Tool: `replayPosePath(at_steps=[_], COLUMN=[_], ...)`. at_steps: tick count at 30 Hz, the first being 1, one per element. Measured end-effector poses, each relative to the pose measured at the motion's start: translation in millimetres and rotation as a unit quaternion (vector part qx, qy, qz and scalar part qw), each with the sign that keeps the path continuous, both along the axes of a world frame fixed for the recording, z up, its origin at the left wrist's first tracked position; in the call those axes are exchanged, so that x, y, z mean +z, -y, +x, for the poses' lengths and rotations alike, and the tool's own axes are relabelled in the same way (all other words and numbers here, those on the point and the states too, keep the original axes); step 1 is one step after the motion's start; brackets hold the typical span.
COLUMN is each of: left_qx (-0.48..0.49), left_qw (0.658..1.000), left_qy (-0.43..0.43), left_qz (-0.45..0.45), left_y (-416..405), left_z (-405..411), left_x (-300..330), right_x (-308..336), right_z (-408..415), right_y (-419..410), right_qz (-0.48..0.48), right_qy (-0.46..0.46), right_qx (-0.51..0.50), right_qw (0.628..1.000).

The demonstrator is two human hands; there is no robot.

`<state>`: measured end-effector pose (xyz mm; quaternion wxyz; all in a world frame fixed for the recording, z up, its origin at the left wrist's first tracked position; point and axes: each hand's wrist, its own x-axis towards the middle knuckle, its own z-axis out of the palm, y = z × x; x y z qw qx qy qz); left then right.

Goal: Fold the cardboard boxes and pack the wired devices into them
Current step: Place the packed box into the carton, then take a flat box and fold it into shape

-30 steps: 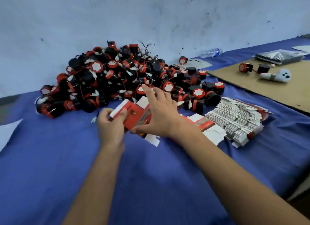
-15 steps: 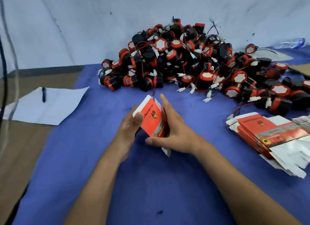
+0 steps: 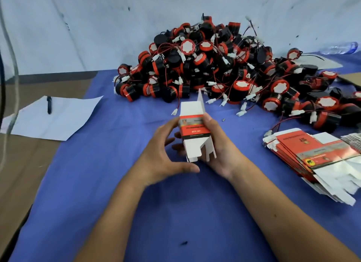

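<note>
- While a small cardboard box (image 3: 195,128) is held above the blue cloth (image 3: 175,213), it is gripped from both sides: the left hand (image 3: 162,154) is curled round its left edge and the right hand (image 3: 218,146) is wrapped round its right edge.
- On the left hand, the fingers are seen bent against the box's side and underside, with the thumb stretched out below the lower flaps.
- On the right hand, the thumb is laid along the printed red band, and the remaining fingers are hidden behind the cardboard.
- White flaps are shown standing open at the far end of the box and hanging loose at the near end, so neither end is closed.
- A large pile of wired devices (image 3: 224,66), black and red with white connectors, is heaped on the cloth beyond the box, against the pale wall (image 3: 97,27).
- A stack of flat boxes (image 3: 312,160) is laid to the right, well apart from the hands.
- A sheet of paper (image 3: 52,117) with a pen (image 3: 49,104) on it is placed at the left, partly on the cloth's edge and partly on the brown surface (image 3: 23,173).
- A plastic bottle (image 3: 340,47) is seen lying at the far right by the wall.
</note>
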<state>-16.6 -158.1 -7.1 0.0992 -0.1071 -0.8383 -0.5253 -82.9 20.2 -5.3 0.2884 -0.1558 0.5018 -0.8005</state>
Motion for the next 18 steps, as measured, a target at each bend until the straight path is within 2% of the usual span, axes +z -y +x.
replayPosePath(at_steps=[3,6,8,12,18], left_qx=[0.029,0.03,0.014,-0.025,-0.106], left_qw=[0.999,0.994,0.991,0.987,0.964], left_qy=[-0.034,-0.055,-0.035,0.017,0.099], left_qz=[0.03,0.086,0.125,0.159,0.223], left_y=[-10.4,-10.1,-7.0,-7.7,-3.3], left_z=[1.6,2.4,3.3,4.5,6.9], left_x=[3.4,5.9,6.5,5.9,6.2], right_x=[-2.0,-4.7,-6.8,-4.8,-7.4], right_z=[0.1,-0.5,-2.0,-2.3,2.0], right_y=[7.2,8.9,4.8,-1.2,3.1], right_qz=[0.063,0.067,0.064,0.062,0.108], right_qy=[-0.034,-0.058,-0.104,-0.19,-0.207], right_qx=[0.005,-0.025,-0.033,0.026,-0.032], right_qw=[0.997,0.996,0.992,0.979,0.972])
